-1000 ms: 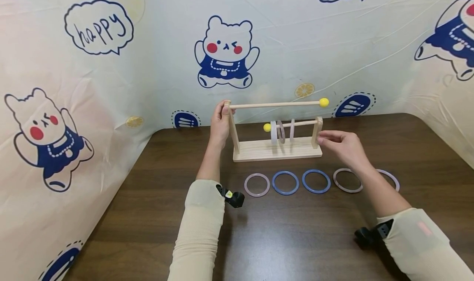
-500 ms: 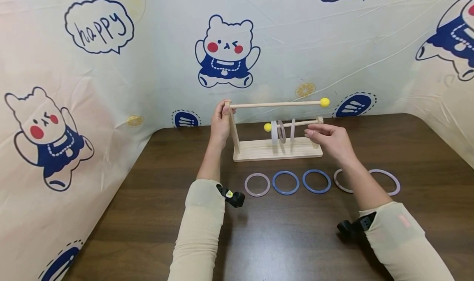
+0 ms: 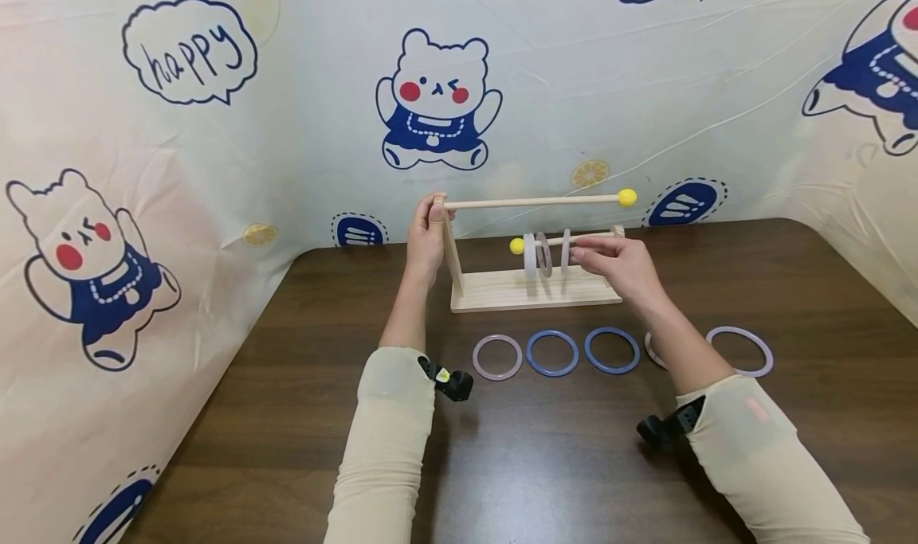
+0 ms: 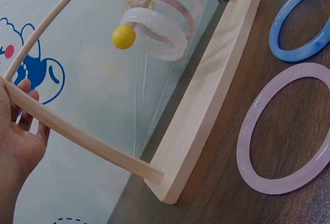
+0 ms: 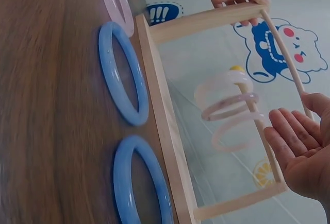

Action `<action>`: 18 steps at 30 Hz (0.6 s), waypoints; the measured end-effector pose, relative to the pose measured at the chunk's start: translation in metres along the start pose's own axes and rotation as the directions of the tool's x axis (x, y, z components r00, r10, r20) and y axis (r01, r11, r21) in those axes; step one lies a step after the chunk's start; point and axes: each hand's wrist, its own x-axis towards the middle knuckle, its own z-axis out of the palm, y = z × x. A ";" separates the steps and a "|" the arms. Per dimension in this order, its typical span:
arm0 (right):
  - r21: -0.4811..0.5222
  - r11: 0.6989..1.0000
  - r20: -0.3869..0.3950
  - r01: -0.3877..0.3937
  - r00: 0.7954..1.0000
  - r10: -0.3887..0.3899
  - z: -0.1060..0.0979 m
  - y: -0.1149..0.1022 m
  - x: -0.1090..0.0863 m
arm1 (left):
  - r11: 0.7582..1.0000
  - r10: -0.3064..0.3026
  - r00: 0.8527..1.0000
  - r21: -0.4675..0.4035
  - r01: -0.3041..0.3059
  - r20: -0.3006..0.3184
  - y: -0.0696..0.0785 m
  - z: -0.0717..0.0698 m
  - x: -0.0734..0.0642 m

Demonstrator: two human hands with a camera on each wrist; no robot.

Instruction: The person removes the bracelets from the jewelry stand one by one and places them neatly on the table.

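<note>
A pale wooden bangle stand (image 3: pixel 502 291) has two posts and two rods tipped with yellow balls. My left hand (image 3: pixel 426 237) grips the top of its taller left post, fingers wrapped behind the wood in the left wrist view. Three bangles hang on the lower rod: a whitish one (image 3: pixel 530 256) by the yellow ball, a mauve one (image 4: pixel 188 20) and a pale pink one (image 3: pixel 566 251). At the pale pink bangle, the fingertips of my right hand (image 3: pixel 622 267) are right by its edge. Those fingers lie nearly straight, with the thumb apart (image 5: pixel 315 103).
In front of the stand, a row of bangles lies on the brown table (image 3: pixel 287 416): a pink one (image 3: pixel 479 369), two blue ones (image 3: pixel 531 361) (image 5: pixel 124 77), a pale one partly hidden by my right wrist, and a lilac one (image 3: pixel 766 361). A printed cloth (image 3: pixel 301 130) hangs behind.
My right hand has moved left from the short right post, along the lower rod, to the pale pink bangle. The left hand keeps its grip on the tall post.
</note>
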 end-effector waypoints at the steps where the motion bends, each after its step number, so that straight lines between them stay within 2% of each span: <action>1: 0.001 1.000 0.000 0.001 1.000 -0.001 0.002 0.000 0.001 | 1.000 0.001 1.000 0.000 -0.001 0.001 0.000 0.000 0.000; 9: 0.081 0.996 0.029 -0.032 0.999 0.030 0.022 0.007 0.006 | 1.000 -0.015 1.000 0.001 0.015 -0.004 0.002 0.001 0.000; 13: 0.087 0.995 0.052 -0.054 0.997 0.050 0.031 0.008 0.006 | 1.000 -0.020 1.000 -0.001 0.020 -0.003 0.000 0.001 0.001; 18: 0.083 0.994 0.083 -0.070 0.994 0.064 0.043 0.012 0.008 | 1.000 0.003 1.000 -0.015 -0.003 0.012 0.003 0.000 -0.001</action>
